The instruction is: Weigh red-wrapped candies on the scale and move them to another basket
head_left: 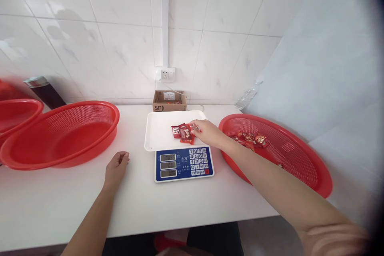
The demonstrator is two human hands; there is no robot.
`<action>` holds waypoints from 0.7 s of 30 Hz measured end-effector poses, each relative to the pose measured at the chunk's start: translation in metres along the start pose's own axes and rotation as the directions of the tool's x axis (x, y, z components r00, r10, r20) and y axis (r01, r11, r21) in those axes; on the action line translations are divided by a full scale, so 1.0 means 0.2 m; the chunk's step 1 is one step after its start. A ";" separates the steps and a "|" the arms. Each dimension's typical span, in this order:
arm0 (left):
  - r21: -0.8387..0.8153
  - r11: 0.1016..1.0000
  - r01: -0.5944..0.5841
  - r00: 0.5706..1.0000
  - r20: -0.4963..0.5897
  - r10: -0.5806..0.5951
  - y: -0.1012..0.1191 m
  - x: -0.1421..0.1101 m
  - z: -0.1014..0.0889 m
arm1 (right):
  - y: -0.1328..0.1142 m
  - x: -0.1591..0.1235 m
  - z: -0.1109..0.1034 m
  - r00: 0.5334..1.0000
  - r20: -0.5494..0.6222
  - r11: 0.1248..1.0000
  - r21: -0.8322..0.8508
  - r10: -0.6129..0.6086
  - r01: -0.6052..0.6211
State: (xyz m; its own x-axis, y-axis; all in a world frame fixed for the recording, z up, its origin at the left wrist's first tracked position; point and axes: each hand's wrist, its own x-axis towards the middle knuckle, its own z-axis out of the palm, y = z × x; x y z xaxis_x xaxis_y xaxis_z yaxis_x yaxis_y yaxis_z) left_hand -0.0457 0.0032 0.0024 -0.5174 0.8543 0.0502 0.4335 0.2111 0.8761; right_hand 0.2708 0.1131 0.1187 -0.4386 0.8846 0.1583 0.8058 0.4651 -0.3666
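My right hand [205, 132] is pinching a small red packet [196, 127] between narrowed fingertips, over the white pan [157, 126] of a digital scale [181, 172]. The packet is sitting at the right end of a cluster of similar packets [185, 134] lying in the pan. My left hand [116, 170] is resting on the tabletop [135, 204], left of the scale, its fingers curling loosely with nothing visible in them.

Judging by looks, the packet is light, with a crinkly, slightly slippery wrapper; I cannot tell how firm or fragile the filling is. Its edge or a corner is offering the easiest hold, needing just a gentle pinch.

More red packets [247, 140] are lying in the big red basket [325, 182] on my right. Another red basket [99, 150] is standing to my left, a second one [39, 106] showing beyond it, with a dark flask [49, 93] leaning behind.

The tabletop is white and smooth, running back to a pale tiled wall [120, 56]. A small open carton [177, 107] is standing behind the scale, below a wall socket [167, 75]. A clear plastic bottle [247, 97] is tilting in the far right corner.
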 end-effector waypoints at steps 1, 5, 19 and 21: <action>0.000 1.000 -0.003 1.000 0.001 0.003 0.00 0.00 0.00 | 0.00 -0.01 0.00 1.000 0.004 1.000 -0.008 -0.009 0.009; -0.004 1.000 -0.019 1.000 0.003 0.019 -0.01 0.00 0.00 | -0.02 -0.04 0.01 0.999 0.024 1.000 -0.005 -0.029 0.030; -0.005 1.000 -0.001 1.000 0.001 0.001 0.02 -0.02 0.00 | -0.02 -0.07 -0.02 0.998 0.044 0.998 -0.049 -0.040 0.042; 0.001 1.000 0.004 1.000 0.001 -0.004 0.02 -0.02 -0.01 | -0.03 -0.11 -0.07 0.999 0.022 0.996 -0.070 -0.048 0.049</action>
State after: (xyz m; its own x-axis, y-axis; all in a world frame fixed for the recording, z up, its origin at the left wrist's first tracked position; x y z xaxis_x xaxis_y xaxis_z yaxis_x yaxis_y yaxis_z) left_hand -0.0429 0.0008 0.0066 -0.5186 0.8537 0.0463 0.4319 0.2148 0.8760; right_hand 0.2806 0.0903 0.1296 -0.4850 0.8605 0.1558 0.8093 0.5092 -0.2930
